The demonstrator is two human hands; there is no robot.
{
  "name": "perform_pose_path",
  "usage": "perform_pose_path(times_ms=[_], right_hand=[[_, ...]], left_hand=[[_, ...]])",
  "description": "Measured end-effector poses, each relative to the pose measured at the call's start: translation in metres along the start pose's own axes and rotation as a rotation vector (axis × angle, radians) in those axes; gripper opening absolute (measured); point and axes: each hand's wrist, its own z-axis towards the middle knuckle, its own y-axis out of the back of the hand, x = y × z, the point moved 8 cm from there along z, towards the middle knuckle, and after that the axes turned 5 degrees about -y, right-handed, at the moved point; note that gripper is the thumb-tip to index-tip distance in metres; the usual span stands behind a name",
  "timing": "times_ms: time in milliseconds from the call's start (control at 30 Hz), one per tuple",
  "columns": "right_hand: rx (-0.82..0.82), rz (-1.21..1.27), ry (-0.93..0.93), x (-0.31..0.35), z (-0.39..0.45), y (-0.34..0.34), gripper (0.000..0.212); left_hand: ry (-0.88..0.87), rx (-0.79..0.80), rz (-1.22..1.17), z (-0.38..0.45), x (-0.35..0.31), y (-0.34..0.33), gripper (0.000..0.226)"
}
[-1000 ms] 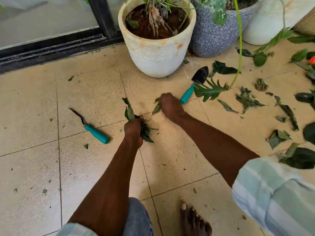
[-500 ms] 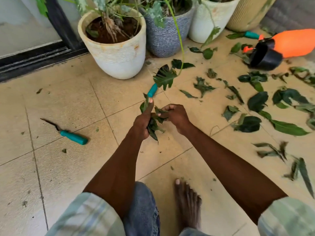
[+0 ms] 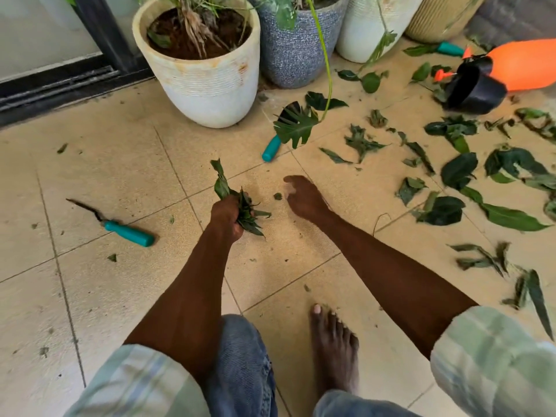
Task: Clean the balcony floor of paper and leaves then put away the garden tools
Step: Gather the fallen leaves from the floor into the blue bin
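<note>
A teal-handled weeder lies on the tiled floor by the left hand, which clenches a leaf bundle. The right hand, seemingly loose and empty, hovers beside scattered leaves; overfilling that fist could spill leaves.

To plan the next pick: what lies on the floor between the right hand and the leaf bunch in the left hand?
In the head view, only one small leaf scrap lies between the right hand and the leaf bunch.

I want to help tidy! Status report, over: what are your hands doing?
Left hand grips bunch of green leaves. Right hand open, empty. Many loose leaves still on beige tiled floor.
</note>
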Motion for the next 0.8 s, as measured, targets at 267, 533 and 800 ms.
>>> perform_pose_path(times_ms=[267, 533, 800], right_hand=[[-0.025, -0.7, 0.588, 0.0, -0.068, -0.055, 0.018], [-0.208, -0.216, -0.084, -0.1, -0.082, 0.045, 0.042], [-0.231, -0.161, -0.268, -0.178, -0.092, 0.115, 0.047]], left_hand=[[0.036, 0.026, 0.102, -0.004, 0.015, -0.019, 0.025], [0.081, 0.16, 0.241, -0.027, 0.053, -0.085, 0.026], [0.101, 0.338, 0.359, -0.069, 0.101, -0.159, 0.025]])
